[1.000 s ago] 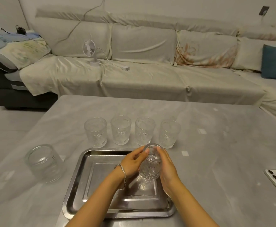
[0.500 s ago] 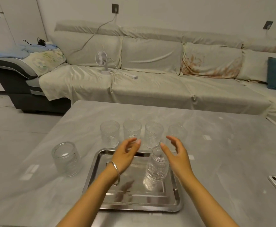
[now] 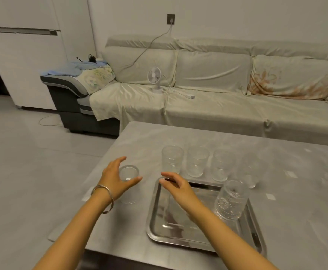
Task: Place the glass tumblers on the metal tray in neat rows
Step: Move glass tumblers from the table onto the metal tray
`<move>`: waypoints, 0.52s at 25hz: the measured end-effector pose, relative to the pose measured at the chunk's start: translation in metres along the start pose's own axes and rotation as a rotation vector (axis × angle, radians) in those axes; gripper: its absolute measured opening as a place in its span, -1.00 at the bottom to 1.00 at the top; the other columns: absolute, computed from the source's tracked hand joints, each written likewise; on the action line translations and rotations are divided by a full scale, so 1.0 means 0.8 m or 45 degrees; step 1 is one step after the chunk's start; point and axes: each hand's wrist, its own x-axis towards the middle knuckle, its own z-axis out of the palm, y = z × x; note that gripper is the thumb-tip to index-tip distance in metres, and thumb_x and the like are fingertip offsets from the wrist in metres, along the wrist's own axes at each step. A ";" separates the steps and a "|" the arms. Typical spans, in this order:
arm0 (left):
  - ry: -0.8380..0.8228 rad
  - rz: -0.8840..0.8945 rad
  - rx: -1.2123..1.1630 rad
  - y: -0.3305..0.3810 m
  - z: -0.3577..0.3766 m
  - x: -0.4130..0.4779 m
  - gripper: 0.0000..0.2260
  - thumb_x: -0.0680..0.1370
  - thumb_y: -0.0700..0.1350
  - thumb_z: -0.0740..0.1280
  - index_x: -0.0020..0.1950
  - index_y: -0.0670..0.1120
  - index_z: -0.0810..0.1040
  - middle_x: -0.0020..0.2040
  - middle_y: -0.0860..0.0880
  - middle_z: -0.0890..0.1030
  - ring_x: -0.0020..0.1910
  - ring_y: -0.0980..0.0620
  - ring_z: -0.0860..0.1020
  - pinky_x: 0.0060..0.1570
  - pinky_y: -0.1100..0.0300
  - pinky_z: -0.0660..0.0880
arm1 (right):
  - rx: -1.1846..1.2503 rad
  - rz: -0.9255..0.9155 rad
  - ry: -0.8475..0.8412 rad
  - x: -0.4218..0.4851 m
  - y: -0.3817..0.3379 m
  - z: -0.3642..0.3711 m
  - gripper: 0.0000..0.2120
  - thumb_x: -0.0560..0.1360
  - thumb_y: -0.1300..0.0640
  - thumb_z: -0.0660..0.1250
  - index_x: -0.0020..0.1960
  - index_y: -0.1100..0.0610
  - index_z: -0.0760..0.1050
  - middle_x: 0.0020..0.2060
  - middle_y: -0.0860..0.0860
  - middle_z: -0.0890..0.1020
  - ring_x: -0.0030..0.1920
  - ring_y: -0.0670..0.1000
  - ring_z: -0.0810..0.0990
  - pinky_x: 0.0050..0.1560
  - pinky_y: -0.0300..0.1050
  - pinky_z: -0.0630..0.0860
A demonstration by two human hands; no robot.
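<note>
A metal tray (image 3: 153,221) lies on the grey table near its front edge. One ribbed glass tumbler (image 3: 230,199) stands upright at the tray's right side. Behind the tray several more tumblers stand in a row, from the leftmost tumbler (image 3: 172,158) to the blurred rightmost tumbler (image 3: 251,173). A wider glass (image 3: 129,173) stands left of the tray. My left hand (image 3: 116,181), with a bangle on the wrist, cups around this glass with fingers spread. My right hand (image 3: 176,187) hovers open over the tray's far left corner, holding nothing.
The table (image 3: 299,211) ends just left of the wide glass and drops to the tiled floor. A covered sofa (image 3: 217,106) with a small white fan (image 3: 155,78) runs behind the table. Small white labels lie on the table's right part.
Both hands let go of the tumbler on the tray and swung left. My left hand reached the wide glass. The view turned left.
</note>
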 end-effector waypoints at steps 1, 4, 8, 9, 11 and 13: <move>-0.027 -0.029 -0.018 -0.010 0.006 0.003 -0.22 0.27 0.04 0.53 0.39 -0.04 0.25 0.40 -0.10 0.34 0.36 -0.11 0.33 0.31 0.03 0.29 | 0.019 0.036 -0.003 0.006 0.005 0.010 -0.79 0.50 0.01 0.32 0.13 -0.11 0.50 0.17 -0.03 0.56 0.20 -0.09 0.51 0.05 -0.33 0.43; -0.074 -0.138 -0.133 -0.033 0.024 0.011 -0.17 0.24 -0.03 0.56 0.40 -0.08 0.21 0.37 -0.13 0.38 0.29 -0.11 0.40 0.23 0.10 0.35 | 0.070 0.123 -0.014 0.016 0.020 0.029 -0.78 0.51 -0.02 0.30 0.15 -0.11 0.48 0.24 -0.01 0.53 0.27 0.00 0.48 0.21 -0.15 0.41; 0.021 -0.175 -0.322 -0.052 0.039 0.011 -0.35 0.18 -0.03 0.60 0.17 -0.01 0.37 0.11 -0.05 0.54 0.04 -0.02 0.50 -0.07 0.26 0.40 | 0.053 0.154 -0.043 0.017 0.024 0.034 -0.77 0.50 -0.06 0.30 0.15 -0.14 0.46 0.27 -0.02 0.51 0.29 0.00 0.47 0.23 -0.11 0.42; 0.045 -0.163 -0.368 -0.054 0.039 0.009 -0.37 0.16 -0.02 0.60 0.13 0.01 0.39 0.06 -0.02 0.55 0.02 -0.02 0.52 -0.13 0.31 0.40 | 0.040 0.146 -0.044 0.016 0.022 0.032 -0.75 0.50 -0.06 0.30 0.17 -0.12 0.46 0.27 -0.02 0.51 0.29 0.00 0.47 0.27 -0.08 0.41; 0.079 -0.116 -0.446 -0.049 0.036 0.009 -0.38 0.15 0.01 0.60 0.12 0.02 0.42 0.04 0.01 0.55 0.02 -0.01 0.52 -0.18 0.37 0.39 | 0.004 0.099 -0.040 0.011 0.015 0.021 -0.73 0.50 -0.04 0.31 0.19 -0.11 0.47 0.25 -0.04 0.53 0.27 -0.05 0.48 0.27 -0.13 0.43; 0.094 -0.023 -0.513 -0.031 0.029 0.011 -0.37 0.14 0.07 0.58 0.13 0.05 0.42 0.05 0.03 0.54 0.03 0.02 0.51 -0.15 0.38 0.40 | -0.044 -0.008 -0.019 0.004 0.001 0.002 -0.73 0.49 -0.02 0.33 0.18 -0.12 0.48 0.19 -0.11 0.55 0.20 -0.16 0.51 0.11 -0.32 0.48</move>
